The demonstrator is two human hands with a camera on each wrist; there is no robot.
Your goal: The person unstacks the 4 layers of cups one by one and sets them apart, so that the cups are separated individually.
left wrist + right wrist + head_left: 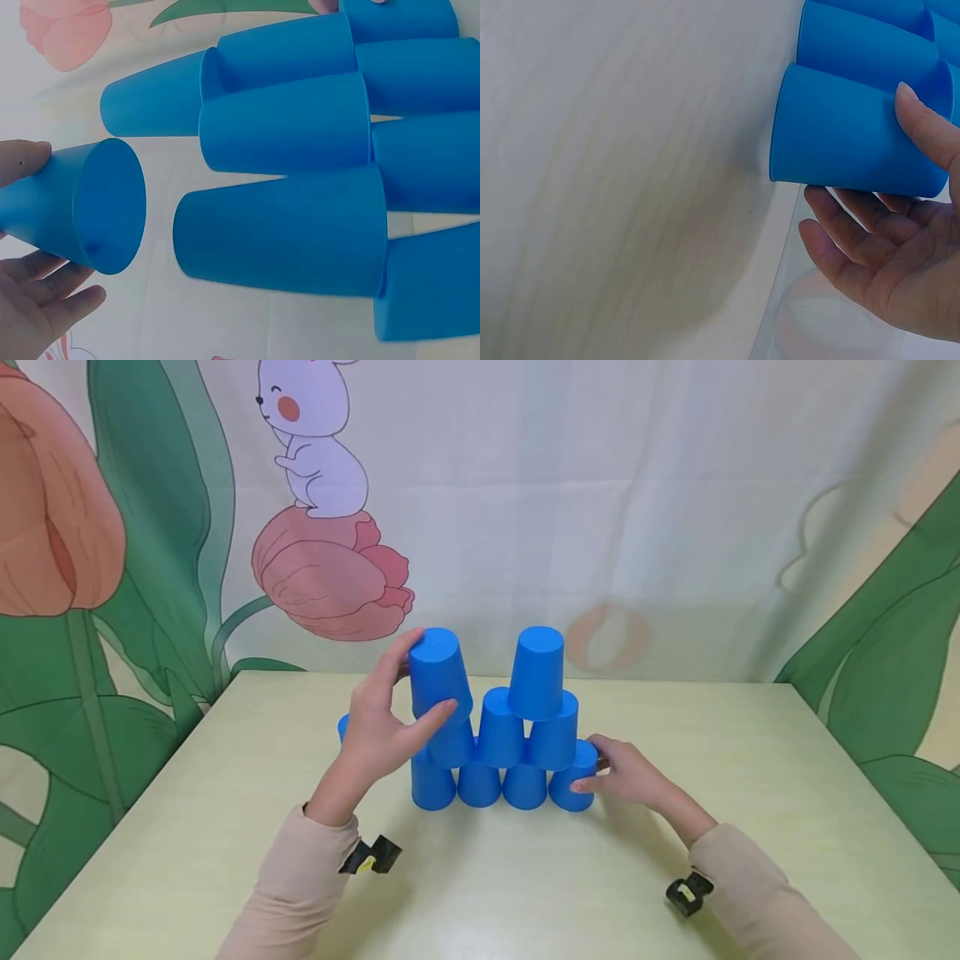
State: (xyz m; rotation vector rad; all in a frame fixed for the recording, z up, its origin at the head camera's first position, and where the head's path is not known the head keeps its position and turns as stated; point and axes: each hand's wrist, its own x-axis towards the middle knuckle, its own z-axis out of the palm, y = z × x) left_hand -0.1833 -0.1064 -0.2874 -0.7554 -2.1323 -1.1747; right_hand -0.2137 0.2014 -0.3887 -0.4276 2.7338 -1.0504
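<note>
Cup (441, 670) gripped by fingers of L hand (378, 727), L of top cup (537, 672), just clear of blue stack (501, 727) on surface (757, 760); R hand (632, 772) thumb & fingers hold R-end btm cup (572, 778).

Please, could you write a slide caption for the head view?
Left hand holding an upside-down blue cup above stacked cups while the right hand holds the bottom row's rightmost cup.

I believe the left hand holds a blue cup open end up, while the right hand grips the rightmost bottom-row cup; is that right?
Not quite: the left hand holds the blue cup open end down, as the head view shows; the right hand grips the rightmost bottom-row cup.
</note>
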